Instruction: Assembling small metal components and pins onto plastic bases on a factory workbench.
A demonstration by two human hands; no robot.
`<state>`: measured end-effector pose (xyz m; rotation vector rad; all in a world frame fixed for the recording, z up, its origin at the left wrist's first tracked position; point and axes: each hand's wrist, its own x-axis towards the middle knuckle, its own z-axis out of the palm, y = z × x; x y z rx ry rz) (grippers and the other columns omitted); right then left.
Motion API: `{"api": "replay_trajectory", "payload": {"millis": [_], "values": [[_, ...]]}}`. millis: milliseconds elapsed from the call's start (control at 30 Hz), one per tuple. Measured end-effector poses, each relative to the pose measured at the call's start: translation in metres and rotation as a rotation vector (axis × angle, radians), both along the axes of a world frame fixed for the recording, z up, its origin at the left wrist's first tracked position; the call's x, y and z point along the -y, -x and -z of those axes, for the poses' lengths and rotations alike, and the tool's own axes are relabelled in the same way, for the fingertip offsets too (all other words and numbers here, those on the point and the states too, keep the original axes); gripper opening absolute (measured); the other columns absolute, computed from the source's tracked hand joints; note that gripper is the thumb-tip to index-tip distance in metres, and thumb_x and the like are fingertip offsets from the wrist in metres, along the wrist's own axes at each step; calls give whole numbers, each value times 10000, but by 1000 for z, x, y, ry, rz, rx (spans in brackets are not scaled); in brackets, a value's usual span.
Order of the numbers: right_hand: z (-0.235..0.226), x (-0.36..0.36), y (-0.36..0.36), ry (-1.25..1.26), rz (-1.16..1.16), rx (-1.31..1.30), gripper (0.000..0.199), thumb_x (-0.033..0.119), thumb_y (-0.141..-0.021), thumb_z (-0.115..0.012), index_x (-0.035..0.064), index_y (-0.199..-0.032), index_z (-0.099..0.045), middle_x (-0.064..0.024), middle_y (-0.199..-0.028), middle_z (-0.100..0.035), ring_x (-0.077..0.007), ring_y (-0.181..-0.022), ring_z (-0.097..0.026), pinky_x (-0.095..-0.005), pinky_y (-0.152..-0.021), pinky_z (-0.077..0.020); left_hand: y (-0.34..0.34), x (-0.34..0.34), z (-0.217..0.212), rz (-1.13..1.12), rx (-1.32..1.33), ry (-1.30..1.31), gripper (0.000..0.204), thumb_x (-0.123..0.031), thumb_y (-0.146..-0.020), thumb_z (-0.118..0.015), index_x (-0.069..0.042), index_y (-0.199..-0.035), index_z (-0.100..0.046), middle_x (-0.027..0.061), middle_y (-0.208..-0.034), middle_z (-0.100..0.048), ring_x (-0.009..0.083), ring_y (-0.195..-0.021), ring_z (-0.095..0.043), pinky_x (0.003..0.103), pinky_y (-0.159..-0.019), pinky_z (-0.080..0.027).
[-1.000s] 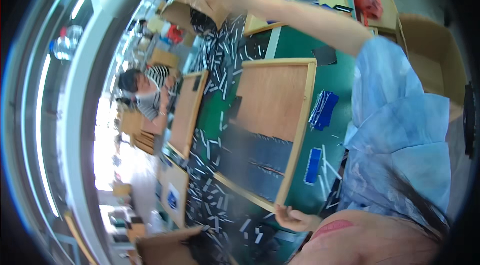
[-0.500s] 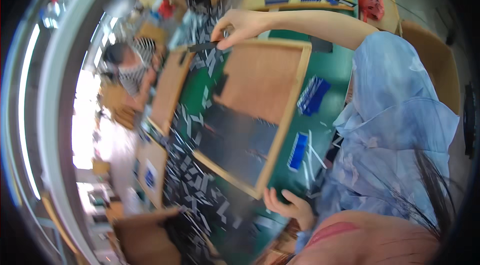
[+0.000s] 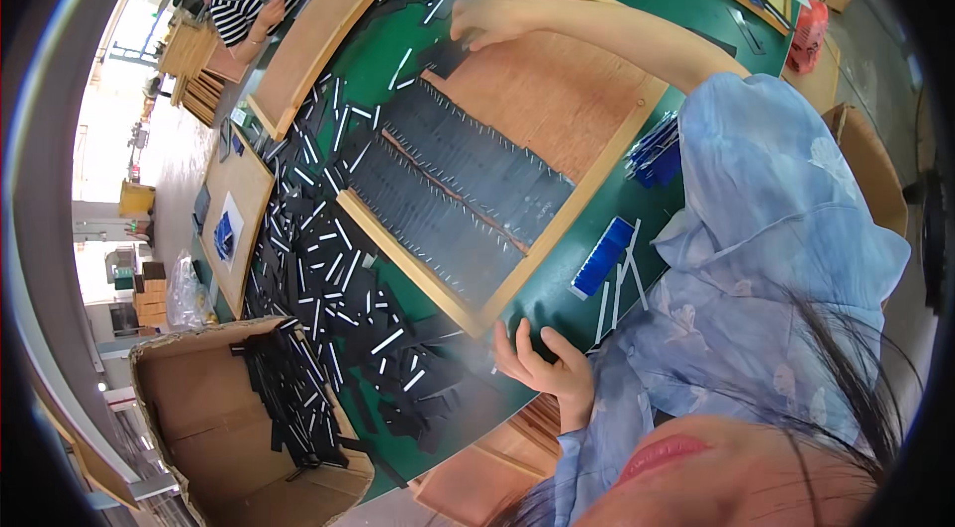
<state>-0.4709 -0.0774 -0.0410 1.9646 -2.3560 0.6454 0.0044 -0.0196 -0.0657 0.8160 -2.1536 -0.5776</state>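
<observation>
A wooden tray (image 3: pixel 537 273) with a raised light-wood rim lies on the green table. Rows of black flat strips (image 3: pixel 448 179) with white ends cover part of its base; the rest is bare reddish wood. My right hand (image 3: pixel 489 21), reaching over the tray's upper part, has its fingers closed at a black strip (image 3: pixel 445 55) near the end of the rows. The fingertips are partly hidden. My left hand (image 3: pixel 549 365) is beside the tray's near corner, fingers apart and nothing in them.
Loose black strips (image 3: pixel 348 278) lie scattered along the tray's far side. A cardboard box (image 3: pixel 189 398) holds more strips. Blue pieces (image 3: pixel 602 256) and white sticks (image 3: pixel 627 273) lie near my body. Across the table sits a person in a striped top (image 3: pixel 234 21) by another wooden tray (image 3: pixel 313 39).
The view has shifted and become sharper. My right hand, holding a black strip out by the tray's edge earlier, is now lower over the tray's end. My left hand stays by the near corner.
</observation>
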Motion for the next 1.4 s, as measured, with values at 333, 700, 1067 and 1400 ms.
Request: {"api": "replay_trajectory", "payload": {"millis": [333, 700, 1067, 1400], "values": [[3, 4, 3, -6, 59, 4, 321, 210, -803, -669, 95, -1095, -605, -96, -1109, -510, -280, -1033, -536, -367, -833, -449, 6, 5, 3, 8, 7, -15, 264, -46, -821, -566, 16, -1078, -557, 242, -1280, -454, 393, -1125, -436, 494, -958, -306], [1, 3, 0, -36, 70, -1, 310, 172, -799, -664, 112, -1100, -619, -90, -1137, -508, -266, -1035, -539, -360, -826, -452, 6, -1, -2, 1, 9, -18, 275, -50, -829, -573, 25, -1092, -551, 242, -1258, -467, 389, -1123, -445, 482, -971, -315], [-53, -29, -86, 126, 6, 114, 327, -26, -701, -646, 43, -1020, -661, -77, -927, -559, -192, -795, -584, -278, -675, -470, -24, 17, 0, -59, -91, -60, 308, -14, -748, -669, -30, -1040, -571, 176, -1159, -528, 343, -1093, -484, 428, -939, -380], [-72, -104, -195, 272, -214, 207, 277, 2, -729, -662, 77, -996, -654, -61, -978, -591, -209, -891, -603, -309, -732, -493, -106, 45, -4, -371, 227, 144, 227, -130, -692, -766, -30, -810, -599, 98, -959, -602, 287, -942, -529, 425, -852, -407]]}}
